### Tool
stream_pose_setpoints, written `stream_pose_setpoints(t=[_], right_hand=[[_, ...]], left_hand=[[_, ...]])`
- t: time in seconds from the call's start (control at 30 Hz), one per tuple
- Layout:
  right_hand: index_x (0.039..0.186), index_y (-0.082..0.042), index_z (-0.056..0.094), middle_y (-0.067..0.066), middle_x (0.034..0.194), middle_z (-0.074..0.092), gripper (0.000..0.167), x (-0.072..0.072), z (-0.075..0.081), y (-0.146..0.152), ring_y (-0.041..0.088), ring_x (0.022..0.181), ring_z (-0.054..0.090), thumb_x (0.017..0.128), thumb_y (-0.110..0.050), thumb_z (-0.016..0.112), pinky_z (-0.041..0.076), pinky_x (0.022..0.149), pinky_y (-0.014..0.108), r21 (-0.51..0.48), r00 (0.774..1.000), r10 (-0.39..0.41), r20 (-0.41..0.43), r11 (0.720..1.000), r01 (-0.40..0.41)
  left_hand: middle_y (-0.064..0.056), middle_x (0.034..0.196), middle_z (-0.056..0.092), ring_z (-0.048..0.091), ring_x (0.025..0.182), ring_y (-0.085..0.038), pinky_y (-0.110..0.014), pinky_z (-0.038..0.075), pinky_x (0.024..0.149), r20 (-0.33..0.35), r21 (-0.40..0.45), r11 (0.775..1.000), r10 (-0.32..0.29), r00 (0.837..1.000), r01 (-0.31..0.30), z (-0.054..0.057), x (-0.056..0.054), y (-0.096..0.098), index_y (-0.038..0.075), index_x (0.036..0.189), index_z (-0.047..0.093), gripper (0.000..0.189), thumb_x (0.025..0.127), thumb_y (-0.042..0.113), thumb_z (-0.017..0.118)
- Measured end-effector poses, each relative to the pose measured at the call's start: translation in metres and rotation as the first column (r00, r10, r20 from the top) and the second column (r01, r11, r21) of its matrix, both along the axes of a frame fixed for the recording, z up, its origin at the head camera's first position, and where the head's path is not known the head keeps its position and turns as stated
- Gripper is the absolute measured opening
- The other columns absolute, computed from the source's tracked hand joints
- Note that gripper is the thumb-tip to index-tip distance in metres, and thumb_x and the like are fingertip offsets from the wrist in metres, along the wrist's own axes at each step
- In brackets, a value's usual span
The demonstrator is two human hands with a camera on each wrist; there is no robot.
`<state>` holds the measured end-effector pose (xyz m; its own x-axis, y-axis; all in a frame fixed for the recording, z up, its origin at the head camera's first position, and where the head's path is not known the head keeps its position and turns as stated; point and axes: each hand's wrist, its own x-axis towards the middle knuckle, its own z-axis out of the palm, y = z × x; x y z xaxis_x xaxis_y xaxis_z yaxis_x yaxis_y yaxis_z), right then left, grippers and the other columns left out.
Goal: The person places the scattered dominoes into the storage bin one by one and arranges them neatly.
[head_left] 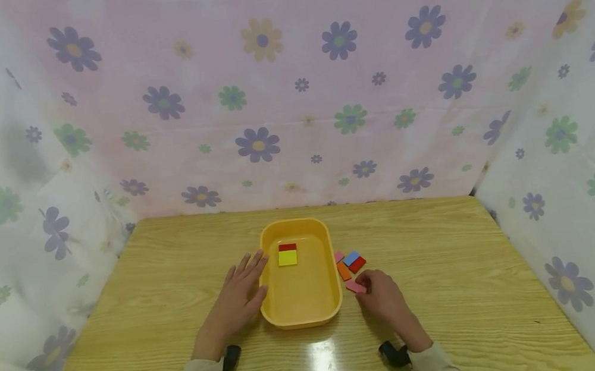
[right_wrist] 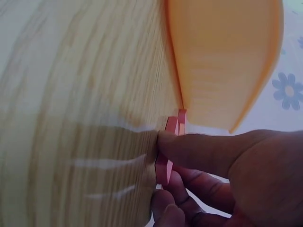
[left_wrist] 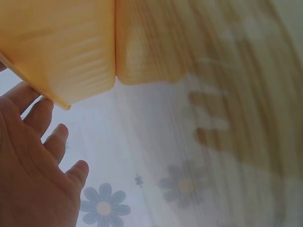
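Note:
A yellow plastic tray stands mid-table, with a yellow block and a red block side by side on its floor. My left hand rests its fairly straight fingers on the tray's left rim; the left wrist view shows them against the rim's underside. To the right of the tray, my right hand pinches a flat pink block between thumb and fingers, low at the tabletop. Close by lie an orange block, a blue block, another red block and a second pink block.
The wood-grain table is enclosed by flower-printed sheets at the back and both sides. A black wrist camera sits on each wrist, the left one near the tray's lower left and the right one below the right hand.

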<state>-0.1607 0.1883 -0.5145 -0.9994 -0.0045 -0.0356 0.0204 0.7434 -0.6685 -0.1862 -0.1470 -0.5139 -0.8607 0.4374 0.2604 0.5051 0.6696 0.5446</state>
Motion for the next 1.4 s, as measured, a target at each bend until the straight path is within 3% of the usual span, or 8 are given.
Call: stream_pose_setpoints(t=[0.33,0.57,0.83,1.13,1.4], right_hand=[[0.1,0.0,0.071,0.005,0.088,0.066,0.019,-0.001,-0.002,0.004,0.016,0.076,0.055,0.082,-0.001,0.078,0.051,0.069,0.032,-0.044,1.0,0.009,0.019,0.999,-0.009],[0.098,-0.002,0.071,0.004,0.087,0.061,0.015,-0.003,-0.003,0.002,0.017,0.077,0.051,0.084,0.0,0.076,0.046,0.069,0.03,-0.031,0.999,0.033,0.018,0.999,-0.032],[0.099,-0.002,0.07,0.004,0.084,0.057,0.014,-0.002,0.0,0.002,0.016,0.076,0.049,0.086,0.0,0.077,0.045,0.068,0.029,0.031,0.996,0.083,-0.022,0.996,-0.082],[0.095,-0.004,0.071,0.004,0.087,0.061,0.017,0.003,0.003,0.006,0.016,0.079,0.054,0.081,0.002,0.08,0.051,0.073,0.034,0.037,0.991,0.109,-0.078,0.994,-0.106],[0.099,-0.004,0.071,0.003,0.09,0.06,0.016,0.007,0.008,0.009,0.015,0.082,0.057,0.085,0.003,0.077,0.054,0.075,0.034,-0.003,0.992,0.121,-0.043,0.993,-0.122]], left_hand=[[-0.01,0.166,0.031,0.023,0.154,-0.04,-0.069,0.014,0.12,-0.001,-0.01,1.0,0.007,1.0,-0.007,0.001,0.001,0.0,0.009,0.158,0.038,0.06,0.103,0.023,0.057],[-0.01,0.166,0.031,0.022,0.154,-0.04,-0.068,0.014,0.12,0.003,-0.01,1.0,0.006,1.0,-0.006,0.003,0.0,0.0,0.008,0.158,0.038,0.06,0.103,0.023,0.057],[-0.012,0.164,0.034,0.026,0.151,-0.044,-0.071,0.017,0.118,-0.038,-0.002,1.0,0.004,0.999,-0.004,0.0,0.0,0.001,0.007,0.156,0.04,0.06,0.101,0.02,0.059],[-0.009,0.166,0.03,0.023,0.153,-0.041,-0.069,0.015,0.12,-0.013,-0.017,1.0,0.01,1.0,-0.01,-0.001,0.002,0.001,0.008,0.158,0.038,0.06,0.102,0.021,0.057],[-0.008,0.166,0.03,0.023,0.153,-0.042,-0.068,0.015,0.12,-0.006,-0.01,1.0,0.011,1.0,-0.011,0.0,0.001,0.0,0.009,0.158,0.037,0.06,0.103,0.022,0.057]])
